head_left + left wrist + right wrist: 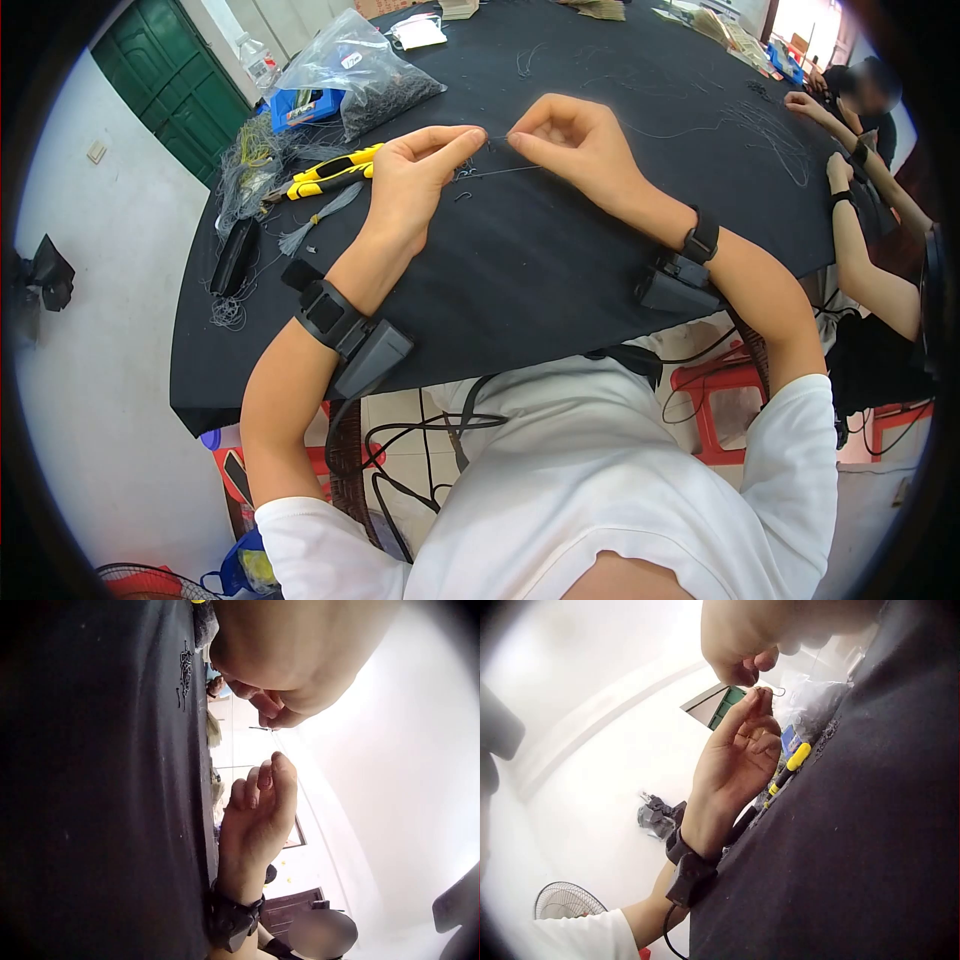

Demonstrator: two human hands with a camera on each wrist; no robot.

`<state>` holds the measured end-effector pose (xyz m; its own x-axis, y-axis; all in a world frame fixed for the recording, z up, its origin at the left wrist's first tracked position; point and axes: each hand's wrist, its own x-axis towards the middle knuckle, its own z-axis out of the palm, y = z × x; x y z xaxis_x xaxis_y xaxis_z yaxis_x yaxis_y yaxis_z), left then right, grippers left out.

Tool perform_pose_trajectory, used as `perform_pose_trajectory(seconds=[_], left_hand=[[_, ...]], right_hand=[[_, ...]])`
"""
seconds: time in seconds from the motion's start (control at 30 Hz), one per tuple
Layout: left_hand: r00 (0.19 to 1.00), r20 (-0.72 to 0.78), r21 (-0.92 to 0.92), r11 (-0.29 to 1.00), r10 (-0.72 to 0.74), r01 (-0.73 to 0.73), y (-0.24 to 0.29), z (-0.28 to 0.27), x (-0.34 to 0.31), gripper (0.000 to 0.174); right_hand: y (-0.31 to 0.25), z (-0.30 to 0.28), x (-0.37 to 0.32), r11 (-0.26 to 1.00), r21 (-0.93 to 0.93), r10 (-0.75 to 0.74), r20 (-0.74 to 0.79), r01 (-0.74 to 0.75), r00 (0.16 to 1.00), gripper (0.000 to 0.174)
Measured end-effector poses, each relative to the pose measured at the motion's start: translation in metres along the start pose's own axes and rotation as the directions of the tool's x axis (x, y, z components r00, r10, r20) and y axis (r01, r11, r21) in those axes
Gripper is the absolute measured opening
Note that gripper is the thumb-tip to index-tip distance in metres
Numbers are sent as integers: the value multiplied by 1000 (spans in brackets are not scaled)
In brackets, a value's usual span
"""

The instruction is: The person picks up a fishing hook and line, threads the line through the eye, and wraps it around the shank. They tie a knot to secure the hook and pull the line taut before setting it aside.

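Over the black-covered table my left hand (pixel 418 170) pinches a small fish hook (pixel 780 692) between thumb and forefinger. Its bend sticks out past the fingertips in the right wrist view. Facing it across a small gap is my right hand (pixel 585 150), with thumb and forefinger together on a thin fishing line (pixel 512 171). The line is very fine and mostly lost against the cloth. Below the hands, several loose hooks (pixel 464 175) lie on the cloth; they form a dark little pile (pixel 184 671) in the left wrist view.
Yellow-and-black pliers (pixel 325 178) and a tied bundle of grey line (pixel 320 218) lie left of my left hand. Behind them sit a clear bag of dark pieces (pixel 385 95) and a blue box (pixel 305 107). Tangled line (pixel 780 140) spreads on the right, near another person's arms (pixel 860 220).
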<state>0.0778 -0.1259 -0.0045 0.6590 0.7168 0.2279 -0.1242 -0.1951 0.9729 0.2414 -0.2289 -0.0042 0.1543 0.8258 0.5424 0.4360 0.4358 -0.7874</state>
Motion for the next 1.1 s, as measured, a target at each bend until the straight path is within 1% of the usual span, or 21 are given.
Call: perform_pose_trajectory(seconds=[0.1, 0.2, 0.3, 0.4, 0.57, 0.7, 0.9, 1.1], left_hand=[[1000, 16, -12, 1000, 11, -11, 1, 1, -1, 18], [999, 33, -14, 999, 34, -33, 1, 2, -1, 17], [998, 45, 7, 999, 41, -41, 2, 2, -2, 18], [997, 65, 20, 998, 51, -52, 5, 3, -2, 18], [991, 104, -16, 997, 79, -77, 3, 4, -2, 19], [994, 93, 13, 999, 51, -53, 6, 4, -3, 20], [994, 96, -5, 999, 54, -54, 2, 4, -2, 20], [992, 97, -10, 997, 83, -82, 5, 5, -3, 20]], right_hand=[[4, 3, 2, 997, 51, -50, -57, 52, 997, 10], [0, 2, 1, 998, 31, -49, -63, 51, 997, 11], [3, 4, 3, 995, 75, -59, -120, 69, 991, 13], [5, 2, 4, 996, 16, -83, -145, 86, 986, 13], [5, 1, 4, 998, 15, -64, -156, 67, 986, 13], [3, 1, 4, 997, 32, -60, -141, 65, 988, 13], [3, 2, 4, 991, 15, -129, -133, 132, 983, 12], [8, 1, 5, 997, 23, -68, -182, 74, 981, 14]])
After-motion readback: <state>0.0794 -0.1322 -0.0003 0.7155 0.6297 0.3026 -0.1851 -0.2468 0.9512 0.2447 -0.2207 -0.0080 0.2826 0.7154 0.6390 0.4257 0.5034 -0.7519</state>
